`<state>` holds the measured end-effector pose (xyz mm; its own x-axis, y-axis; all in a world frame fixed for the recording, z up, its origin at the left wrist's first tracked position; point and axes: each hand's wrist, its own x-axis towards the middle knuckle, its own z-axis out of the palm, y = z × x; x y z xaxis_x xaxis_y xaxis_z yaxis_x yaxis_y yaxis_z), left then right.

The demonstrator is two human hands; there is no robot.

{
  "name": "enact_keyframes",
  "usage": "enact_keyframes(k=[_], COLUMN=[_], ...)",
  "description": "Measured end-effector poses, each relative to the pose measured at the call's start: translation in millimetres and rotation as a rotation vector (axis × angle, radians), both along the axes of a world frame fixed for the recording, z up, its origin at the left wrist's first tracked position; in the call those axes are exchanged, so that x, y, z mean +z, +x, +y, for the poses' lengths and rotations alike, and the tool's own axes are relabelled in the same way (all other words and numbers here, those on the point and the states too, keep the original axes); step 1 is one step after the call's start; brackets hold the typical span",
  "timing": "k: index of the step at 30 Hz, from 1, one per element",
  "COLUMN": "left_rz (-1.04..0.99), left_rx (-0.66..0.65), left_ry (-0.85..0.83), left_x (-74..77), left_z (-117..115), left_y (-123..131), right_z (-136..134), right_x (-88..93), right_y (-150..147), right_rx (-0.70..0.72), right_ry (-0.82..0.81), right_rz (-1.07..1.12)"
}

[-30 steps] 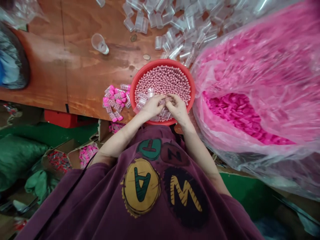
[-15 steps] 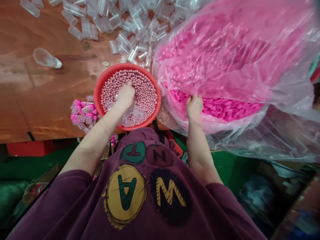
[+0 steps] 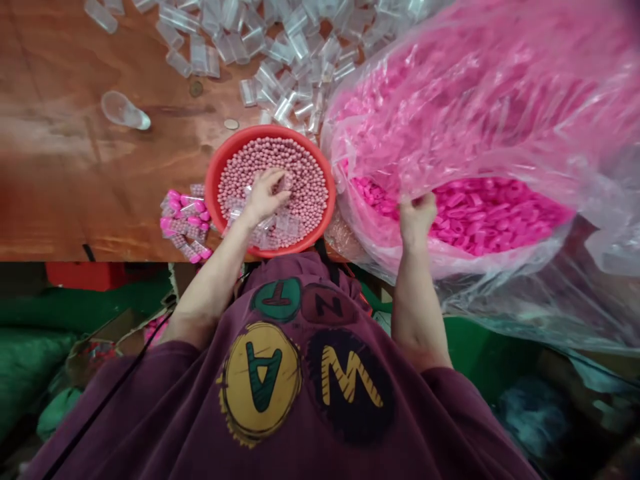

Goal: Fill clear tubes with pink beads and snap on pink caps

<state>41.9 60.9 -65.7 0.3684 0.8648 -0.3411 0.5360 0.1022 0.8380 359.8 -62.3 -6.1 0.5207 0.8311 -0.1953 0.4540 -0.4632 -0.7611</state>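
The red bowl [image 3: 216, 175] is set at the near edge of the table, filled with small pale pink beads [image 3: 305, 167], and a few clear tubes [image 3: 280, 225] lie on them at the near side. The left hand [image 3: 264, 195] is laid on the beads with its fingers bent; whether anything is gripped cannot be told. The right hand [image 3: 417, 217] is curled at the mouth of the clear plastic bag [image 3: 450, 93], just right of the bowl, its fingers sunk among bright pink caps [image 3: 495, 212]; what they enclose is hidden.

Capped tubes [image 3: 184, 220] are piled just left of the bowl, and empty tubes [image 3: 280, 53] are heaped beyond it. A lone clear cup [image 3: 123, 111] lies on its side, well apart.

The wooden table [image 3: 65, 173] is brown, worn and glossy. Below it, green sacks [image 3: 25, 347] are seen.

On the purple shirt [image 3: 165, 413], the letters A, W, T and N are printed in round patches.
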Motion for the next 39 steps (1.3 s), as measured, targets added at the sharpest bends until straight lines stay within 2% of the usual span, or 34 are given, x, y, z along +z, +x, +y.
enact_keyframes(k=[2, 4, 7, 10, 11, 13, 15, 17, 19, 21, 25, 28, 30, 32, 34, 39], left_rz=[-0.174, -0.381, -0.633, -0.738, -0.752, -0.76, -0.747, -0.729, -0.73, -0.741, -0.749, -0.774, -0.794, -0.81, -0.83, -0.883], left_rx=[0.093, 0.193, 0.292, 0.347, 0.361, 0.377, 0.394, 0.419, 0.449, 0.479, 0.518, 0.511, 0.49, 0.462, 0.443, 0.461], left_ry=[-0.158, -0.352, -0.584, -0.725, -0.759, -0.811, -0.84, -0.851, -0.846, -0.84, -0.846, -0.848, -0.856, -0.859, -0.852, -0.865], left_x=[8.3, 14.2, 22.4, 31.2, 33.6, 36.7, 38.0, 38.4, 38.7, 39.2, 39.4, 38.4, 37.4, 36.4, 35.7, 35.5], left_z=[-9, -16, -25, -32, -34, -37, -40, -43, -46, -48, -53, -57, -59, -61, -62, -61], left_y=[-8, -13, -20, -27, -29, -35, -42, -50, -58, -64, -70, -71, -69, -67, -64, -60], right_z=[-1, 1, 4, 5, 5, 6, 7, 9, 12, 17, 27, 28, 26, 25, 25, 30], right_x=[5.9, 2.7, -15.0, -36.6, -41.9, -47.0, -44.6, -37.7, -31.7, -30.8, -46.4, -60.5, -62.8, -56.8, -43.8, -12.8], right_y=[-27, -51, -75, -91, -96, -105, -113, -120, -125, -129, -127, -122, -125, -135, -149, -172], right_rx=[-0.035, 0.0, -0.086, -0.228, -0.196, 0.017, 0.295, 0.498, 0.616, 0.696, 0.724, 0.604, 0.502, 0.464, 0.519, 0.72], right_ry=[0.046, 0.059, 0.069, 0.018, -0.012, -0.082, -0.17, -0.261, -0.33, -0.349, -0.323, -0.234, -0.108, 0.032, 0.138, 0.19], right_rz=[0.138, 0.188, 0.336, 0.46, 0.424, 0.21, -0.101, -0.37, -0.525, -0.587, -0.586, -0.48, -0.295, -0.101, -0.011, -0.041])
